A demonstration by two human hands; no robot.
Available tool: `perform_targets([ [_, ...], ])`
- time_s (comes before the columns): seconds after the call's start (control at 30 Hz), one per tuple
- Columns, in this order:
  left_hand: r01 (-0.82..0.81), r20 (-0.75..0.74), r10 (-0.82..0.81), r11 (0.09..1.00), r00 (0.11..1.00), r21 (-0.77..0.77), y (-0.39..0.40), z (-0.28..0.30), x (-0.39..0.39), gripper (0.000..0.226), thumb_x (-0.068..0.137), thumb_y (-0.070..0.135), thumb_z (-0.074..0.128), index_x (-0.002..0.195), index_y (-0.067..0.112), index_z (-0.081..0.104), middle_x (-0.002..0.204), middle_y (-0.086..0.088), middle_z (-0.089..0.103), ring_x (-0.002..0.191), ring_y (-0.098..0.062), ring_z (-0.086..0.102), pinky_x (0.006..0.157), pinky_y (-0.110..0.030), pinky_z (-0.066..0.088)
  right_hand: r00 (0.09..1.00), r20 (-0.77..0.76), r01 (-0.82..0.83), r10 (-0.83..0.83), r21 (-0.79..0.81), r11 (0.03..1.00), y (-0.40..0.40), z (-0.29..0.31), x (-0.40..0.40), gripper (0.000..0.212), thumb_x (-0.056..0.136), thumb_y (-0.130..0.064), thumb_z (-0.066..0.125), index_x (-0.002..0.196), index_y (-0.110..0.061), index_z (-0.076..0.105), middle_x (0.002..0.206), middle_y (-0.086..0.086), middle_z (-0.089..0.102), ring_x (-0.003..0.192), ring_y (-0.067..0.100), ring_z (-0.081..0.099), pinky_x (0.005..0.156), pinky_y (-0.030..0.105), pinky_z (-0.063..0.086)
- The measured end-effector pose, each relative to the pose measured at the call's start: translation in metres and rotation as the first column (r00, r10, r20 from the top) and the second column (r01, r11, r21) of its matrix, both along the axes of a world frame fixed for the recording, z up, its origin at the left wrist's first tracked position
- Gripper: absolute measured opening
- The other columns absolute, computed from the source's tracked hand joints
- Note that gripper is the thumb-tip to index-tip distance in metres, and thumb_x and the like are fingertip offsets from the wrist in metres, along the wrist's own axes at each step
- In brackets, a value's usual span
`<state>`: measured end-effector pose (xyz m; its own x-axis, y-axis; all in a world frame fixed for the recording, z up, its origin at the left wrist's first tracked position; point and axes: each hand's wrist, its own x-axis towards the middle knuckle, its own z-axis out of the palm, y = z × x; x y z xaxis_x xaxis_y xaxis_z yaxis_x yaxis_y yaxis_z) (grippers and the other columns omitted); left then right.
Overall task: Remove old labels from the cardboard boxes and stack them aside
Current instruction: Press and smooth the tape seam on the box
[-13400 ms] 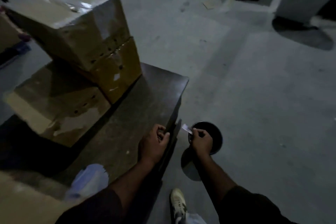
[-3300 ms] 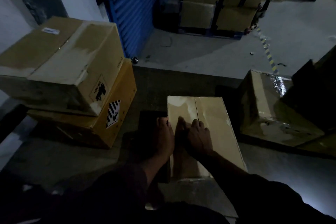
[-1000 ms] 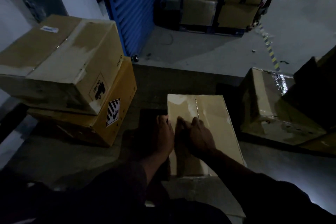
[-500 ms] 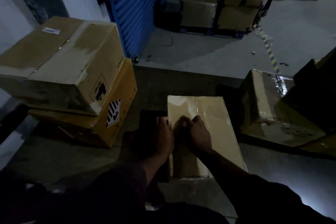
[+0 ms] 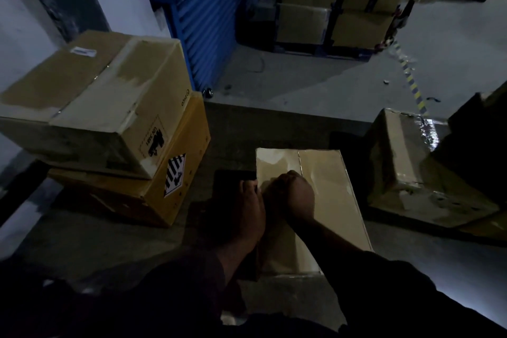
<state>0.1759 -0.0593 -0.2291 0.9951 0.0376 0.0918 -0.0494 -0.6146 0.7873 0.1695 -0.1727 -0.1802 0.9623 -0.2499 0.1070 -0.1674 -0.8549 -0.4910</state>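
Note:
A plain cardboard box (image 5: 329, 200) lies flat in front of me on a dark platform (image 5: 260, 129). My left hand (image 5: 241, 217) clasps the box's left edge, fingers over the side. Beside it, my right hand (image 5: 295, 197) is curled into a fist on the box top, close to the centre seam; whatever its fingertips pinch is hidden. At the left stand two stacked boxes: the upper one (image 5: 104, 107) carries a small white label (image 5: 83, 51), and the yellow lower one (image 5: 189, 145) a striped diamond label (image 5: 175, 174).
Another taped box (image 5: 397, 167) sits at the right, with a dark box (image 5: 480, 145) behind it. A blue shutter (image 5: 214, 22) and strapped stacks of cartons (image 5: 329, 8) stand at the back. Grey floor with a striped line (image 5: 411, 82) lies beyond the platform.
My right hand's fingers, flatter on the box top a second ago, have curled into a fist. My left hand stays on the box's left edge. The boxes have not moved.

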Motion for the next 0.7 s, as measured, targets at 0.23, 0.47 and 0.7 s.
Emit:
perform_targets([
  [0.23,0.009,-0.028,-0.008,0.999,1.0,0.04,0.0,0.005,0.0,0.023,0.101,0.029,0.04,0.118,0.02,0.052,0.121,-0.002,0.052,0.106,-0.02,0.055,0.089,-0.041,0.049,0.995,-0.089,-0.06,0.052,-0.091,0.994,0.003,-0.002,0.004,0.031,0.093,-0.027,0.063,0.117,-0.009,0.062,0.116,0.009,0.06,0.108,0.021,0.054,0.089,0.031,0.048],
  [0.47,-0.026,-0.079,0.028,0.999,0.996,0.03,-0.003,0.01,-0.001,0.023,0.1,0.027,0.042,0.12,0.021,0.052,0.123,0.0,0.051,0.108,-0.016,0.054,0.09,-0.035,0.048,0.995,-0.03,0.091,-0.09,0.022,0.996,-0.014,-0.014,-0.011,0.022,0.096,-0.018,0.057,0.115,-0.01,0.063,0.114,0.009,0.061,0.102,0.022,0.059,0.089,0.031,0.048],
  [0.7,-0.011,-0.039,0.013,0.999,0.999,0.051,-0.002,0.005,-0.002,0.024,0.099,0.03,0.04,0.12,0.023,0.047,0.123,-0.002,0.05,0.105,-0.016,0.054,0.087,-0.038,0.051,0.994,0.074,-0.071,0.081,-0.128,0.989,-0.003,-0.015,-0.049,0.017,0.091,-0.036,0.054,0.104,-0.029,0.061,0.102,-0.001,0.053,0.098,0.019,0.047,0.081,0.03,0.045],
])
